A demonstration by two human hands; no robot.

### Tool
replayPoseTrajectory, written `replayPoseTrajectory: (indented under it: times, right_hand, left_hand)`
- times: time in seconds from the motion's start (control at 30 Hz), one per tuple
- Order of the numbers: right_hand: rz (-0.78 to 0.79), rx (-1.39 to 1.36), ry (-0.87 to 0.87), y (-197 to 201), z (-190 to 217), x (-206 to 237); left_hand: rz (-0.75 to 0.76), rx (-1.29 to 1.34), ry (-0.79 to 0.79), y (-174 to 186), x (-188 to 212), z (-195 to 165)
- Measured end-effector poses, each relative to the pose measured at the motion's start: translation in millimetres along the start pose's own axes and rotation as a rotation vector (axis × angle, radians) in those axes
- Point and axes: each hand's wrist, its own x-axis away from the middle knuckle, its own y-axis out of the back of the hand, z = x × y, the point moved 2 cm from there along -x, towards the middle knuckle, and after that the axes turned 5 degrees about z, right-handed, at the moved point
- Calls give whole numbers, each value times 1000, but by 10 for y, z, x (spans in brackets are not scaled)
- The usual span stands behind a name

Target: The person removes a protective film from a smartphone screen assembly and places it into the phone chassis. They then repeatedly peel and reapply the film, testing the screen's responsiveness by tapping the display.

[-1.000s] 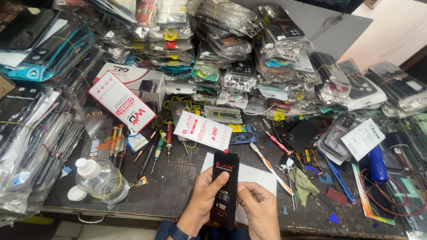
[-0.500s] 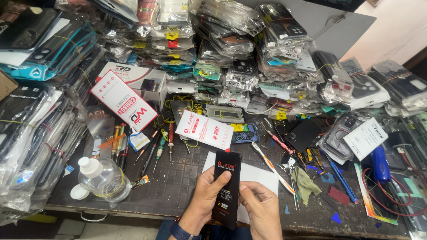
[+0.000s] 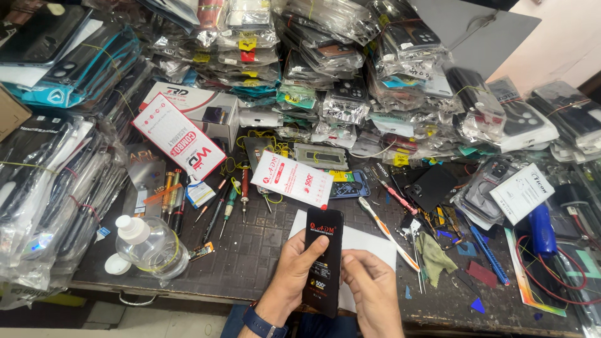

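— What do the hands have hold of?

— The left hand (image 3: 294, 272) is wrapped around a black flat packet (image 3: 322, 260), thumb across its front, holding it upright at the near edge of the dark work mat (image 3: 250, 250). The right hand (image 3: 374, 294) pinches the packet's lower right edge with curled fingers.

— And what lies around it?

— A white sheet (image 3: 369, 241) lies just behind the packet, and a white-and-red packet (image 3: 292, 178) lies a little farther off. To the left lies a clear bottle (image 3: 153, 247) on its side, with screwdrivers (image 3: 216, 209) near it — bagged phone cases (image 3: 325, 56) are heaped along the far side.
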Motion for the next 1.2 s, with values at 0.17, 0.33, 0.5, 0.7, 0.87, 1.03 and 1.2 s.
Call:
replayPoseTrajectory:
  times: [0.17,0.33,0.5,0.7,0.87,1.03,1.2]
  right_hand:
    - [-29,-79,50,118,-26,-199]
    - [-35,-167,42,202,-119,-347]
    - [-27,-154,41,231,-123,-306]
    - [-18,-126,63,178,-102,-252]
    - [4,-72,101,165,-110,-216]
    - [-12,-54,89,177,-123,-211]
    - [-8,-45,84,180,-126,-210]
  left_hand:
    - [-18,30,-26,-44,4,-29]
    - [-48,-30,-91,-92,7,-49]
    - [-79,18,-92,-124,23,-76]
    - [-35,29,-71,-148,41,-88]
    - [-33,7,-85,-125,38,-68]
    - [-36,22,-73,-93,24,-46]
    - [-24,42,-76,-77,22,-31]
